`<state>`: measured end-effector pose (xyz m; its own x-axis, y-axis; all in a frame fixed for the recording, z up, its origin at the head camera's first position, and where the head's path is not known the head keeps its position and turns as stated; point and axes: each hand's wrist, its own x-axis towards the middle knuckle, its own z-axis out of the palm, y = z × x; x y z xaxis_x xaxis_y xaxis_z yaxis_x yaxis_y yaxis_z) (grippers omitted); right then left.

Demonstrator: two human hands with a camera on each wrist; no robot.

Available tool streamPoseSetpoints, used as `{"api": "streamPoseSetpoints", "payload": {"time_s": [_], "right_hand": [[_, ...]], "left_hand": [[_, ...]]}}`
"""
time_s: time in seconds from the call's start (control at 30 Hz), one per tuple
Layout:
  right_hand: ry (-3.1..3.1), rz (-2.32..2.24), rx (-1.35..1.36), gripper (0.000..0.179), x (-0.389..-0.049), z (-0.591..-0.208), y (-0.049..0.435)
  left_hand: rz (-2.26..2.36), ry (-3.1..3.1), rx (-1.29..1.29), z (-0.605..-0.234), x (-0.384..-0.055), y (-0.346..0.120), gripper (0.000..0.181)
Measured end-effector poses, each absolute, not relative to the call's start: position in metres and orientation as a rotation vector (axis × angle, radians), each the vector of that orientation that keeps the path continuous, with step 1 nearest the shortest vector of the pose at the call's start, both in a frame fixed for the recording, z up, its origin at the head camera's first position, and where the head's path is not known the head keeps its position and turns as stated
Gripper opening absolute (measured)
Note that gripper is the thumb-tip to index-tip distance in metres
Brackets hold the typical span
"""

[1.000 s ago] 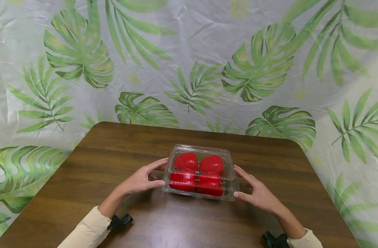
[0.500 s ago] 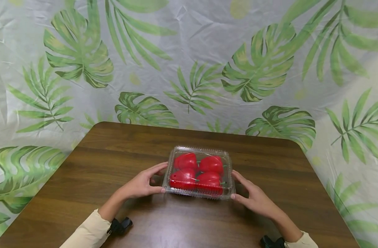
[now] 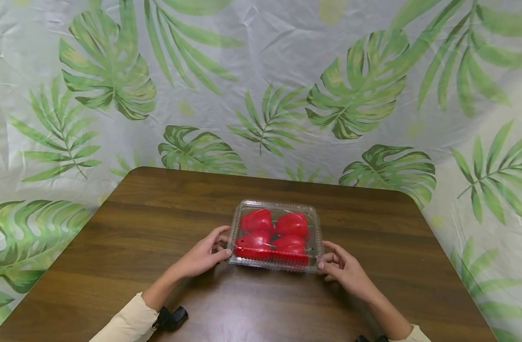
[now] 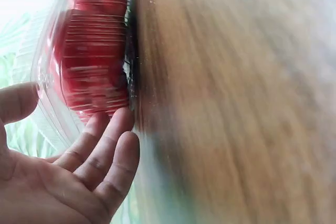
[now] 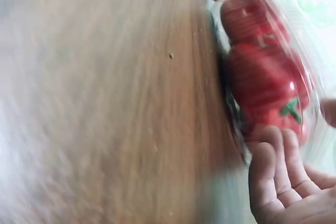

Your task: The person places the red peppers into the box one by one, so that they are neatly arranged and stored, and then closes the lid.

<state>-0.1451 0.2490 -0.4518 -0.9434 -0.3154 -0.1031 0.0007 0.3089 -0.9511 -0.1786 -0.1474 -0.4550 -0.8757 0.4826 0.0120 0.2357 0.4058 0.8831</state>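
Observation:
A clear plastic clamshell container (image 3: 275, 264) stands on the wooden table, its lid down. Several red bell peppers (image 3: 292, 224) with green stems lie inside it; the right wrist view shows one green stem (image 5: 290, 109) close up. My left hand (image 3: 204, 255) holds the container's left side, thumb at the front left corner and fingers along the side wall. On the opposite side my right hand (image 3: 345, 271) pinches the front right corner, its fingers curled against the wall. In the left wrist view the fingertips (image 4: 124, 118) touch the plastic low down.
The brown wooden table (image 3: 167, 204) has rounded far corners. A grey-white cloth (image 3: 269, 57) printed with green leaves hangs behind it and at both sides. A black wrist mount (image 3: 172, 318) sits by the left sleeve (image 3: 126, 318).
The container's lid, raised at the front a second ago, has come down flat. Both hands have closed in on the front corners, and the right hand's fingers have curled more.

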Motion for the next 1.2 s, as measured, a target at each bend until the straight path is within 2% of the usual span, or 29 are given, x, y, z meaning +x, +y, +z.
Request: {"api": "streamPoseSetpoints", "payload": {"time_s": [0.27, 0.5, 0.57, 0.77, 1.0, 1.2], "right_hand": [[2.111, -1.776, -0.155, 0.055, -0.144, -0.452, 0.248], [2.007, -1.794, -0.159, 0.013, -0.145, -0.452, 0.247], [1.987, -1.807, -0.165, 0.009, -0.146, -0.453, 0.247], [1.994, -1.838, -0.169, 0.011, -0.147, -0.454, 0.245], [2.078, -1.858, -0.119, 0.031, -0.146, -0.455, 0.242], [2.072, -1.853, -0.106, 0.03, -0.148, -0.457, 0.241]], "left_hand": [[1.589, 2.201, 0.51, -0.455, -0.18, -0.14, 0.04], [1.712, 2.101, 0.437, -0.455, -0.178, -0.136, 0.037], [1.741, 2.086, 0.423, -0.455, -0.177, -0.136, 0.038], [1.775, 2.054, 0.422, -0.457, -0.176, -0.137, 0.044], [1.787, 2.072, 0.357, -0.458, -0.179, -0.133, 0.044], [1.793, 2.089, 0.313, -0.457, -0.178, -0.132, 0.044]]}}
